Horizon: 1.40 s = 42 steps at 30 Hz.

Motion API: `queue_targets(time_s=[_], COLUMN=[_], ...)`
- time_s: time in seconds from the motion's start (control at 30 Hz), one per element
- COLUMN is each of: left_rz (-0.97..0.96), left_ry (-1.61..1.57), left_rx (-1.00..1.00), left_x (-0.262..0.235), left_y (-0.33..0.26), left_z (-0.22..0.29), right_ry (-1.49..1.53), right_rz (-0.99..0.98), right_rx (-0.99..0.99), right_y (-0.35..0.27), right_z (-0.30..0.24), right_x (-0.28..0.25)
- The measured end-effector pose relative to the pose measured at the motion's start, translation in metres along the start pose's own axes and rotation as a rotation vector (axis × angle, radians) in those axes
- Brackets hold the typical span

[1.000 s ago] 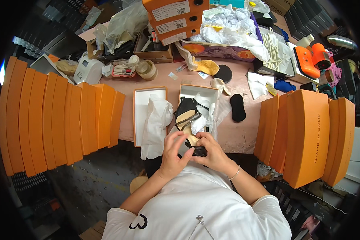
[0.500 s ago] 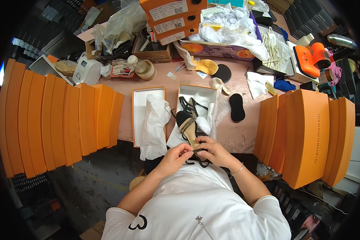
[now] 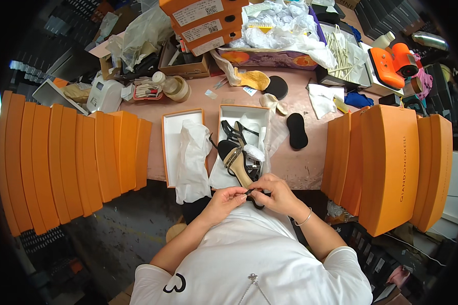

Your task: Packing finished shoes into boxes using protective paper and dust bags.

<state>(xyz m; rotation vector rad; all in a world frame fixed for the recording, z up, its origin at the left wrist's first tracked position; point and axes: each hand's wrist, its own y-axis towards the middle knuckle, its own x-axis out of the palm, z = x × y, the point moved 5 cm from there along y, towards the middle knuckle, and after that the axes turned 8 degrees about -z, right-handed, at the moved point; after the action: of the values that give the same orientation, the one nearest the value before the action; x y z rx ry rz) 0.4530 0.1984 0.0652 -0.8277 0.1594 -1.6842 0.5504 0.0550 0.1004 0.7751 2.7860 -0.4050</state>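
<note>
Take the middle of your view as the clock's centre. The strappy sandal (image 3: 237, 163) lies just there, toe toward 11 and heel toward 5, reaching over the near end of the open shoebox (image 3: 258, 115) on the desk (image 3: 305, 170). At 6 o'clock your left hand (image 3: 223, 204) pinches the black strap (image 3: 249, 192) between thumb and fingers; toward 5, your right hand (image 3: 277, 196) has its thumb and fingers pressed on that same strap, just beside. A white paper wad (image 3: 254, 152) sits beside the sandal on its 2 o'clock side.

As for writing, the stacked orange boxes (image 3: 233, 19) near 12 carry white labels with small print and square codes, the print too small to read. At 3 o'clock, the upright orange box (image 3: 381, 168) has dark capitals running along its side. The purple carton (image 3: 263, 59) toward 1 has blurred pale printing. Toward 7, your white shirt (image 3: 229, 254) bears a dark, curved, letter-like mark (image 3: 175, 284).
</note>
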Motion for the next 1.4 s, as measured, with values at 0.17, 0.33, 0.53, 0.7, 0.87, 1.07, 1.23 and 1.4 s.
queue_targets(time_s=[0.17,0.33,0.53,0.7,0.87,1.07,1.23,1.4], left_rz=[0.015,0.006,0.012,0.006,0.016,0.012,0.016,0.004], left_ry=[0.039,0.05,-0.032,-0.014,-0.012,-0.015,-0.034,-0.047], left_rx=[0.01,-0.016,-0.013,-0.034,-0.034,-0.033,-0.045,-0.041], left_x=[0.008,0.004,0.002,0.006,0.004,0.002,0.003,-0.001], left_y=[-0.001,-0.002,-0.001,-0.002,-0.001,-0.002,-0.001,0.005], left_z=[-0.003,-0.009,-0.015,-0.009,-0.013,-0.012,-0.012,-0.014], right_ry=[0.098,0.056,0.07,0.116,0.076,0.132,0.076,0.162], right_rz=[0.053,0.037,0.009,0.023,0.024,0.037,0.015,0.02], right_rx=[0.029,0.011,-0.005,0.037,0.032,0.01,0.043,0.058], right_y=[-0.003,0.0,0.002,0.0,0.002,0.003,0.005,0.006], right_z=[0.006,0.006,0.014,0.009,0.012,0.009,0.019,0.021], right_x=[0.013,0.017,0.013,0.013,0.016,0.013,0.015,0.012])
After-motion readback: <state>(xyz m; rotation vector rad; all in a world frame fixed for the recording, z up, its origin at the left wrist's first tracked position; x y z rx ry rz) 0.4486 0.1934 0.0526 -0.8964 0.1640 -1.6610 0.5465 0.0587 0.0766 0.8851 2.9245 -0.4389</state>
